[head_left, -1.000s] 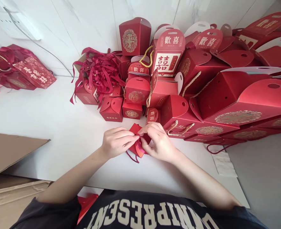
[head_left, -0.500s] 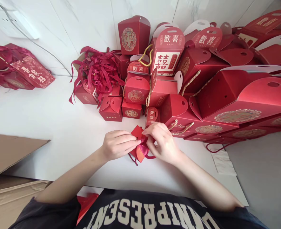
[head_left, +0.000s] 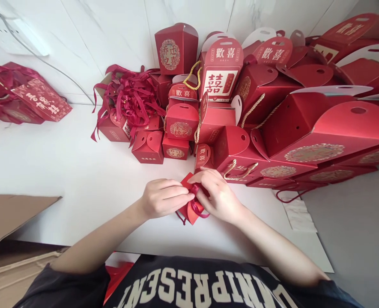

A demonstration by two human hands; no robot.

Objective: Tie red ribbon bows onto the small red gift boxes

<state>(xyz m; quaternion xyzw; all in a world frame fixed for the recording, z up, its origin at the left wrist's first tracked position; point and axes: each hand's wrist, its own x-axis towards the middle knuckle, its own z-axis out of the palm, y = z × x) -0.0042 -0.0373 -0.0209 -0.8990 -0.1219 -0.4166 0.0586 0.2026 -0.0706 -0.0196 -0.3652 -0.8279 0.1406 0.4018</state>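
Ribbon (head_left: 198, 209), glossy and dark red, lies knotted or looped over the small red box (head_left: 192, 217) between our two hands, near the front of the white counter (head_left: 89, 184). We hold the left hand (head_left: 163, 197) with its fingers laid together, and its thumb and fingertips pinch the ribbon close to the middle of the box. Our right hand (head_left: 220, 196) curls in from the other side, index finger and thumb at the same ribbon; we cannot tell whether those tips close on it. The box sits tilted at an angle to us, its orange-red faces showing above and below our fingers, and a dark red cord (head_left: 180, 218) hangs from its lower left side.

Just beyond our hands stands a small box with gold lettering (head_left: 204, 156), at the edge of a big pile of red gift boxes (head_left: 317, 145) that fills the right side. Farther left we see a heap of loose ribbons (head_left: 133, 96) on more boxes, and well apart, by the tiled wall (head_left: 112, 34), another group of red boxes (head_left: 43, 100). Brown cardboard (head_left: 16, 216) lies near our left arm.
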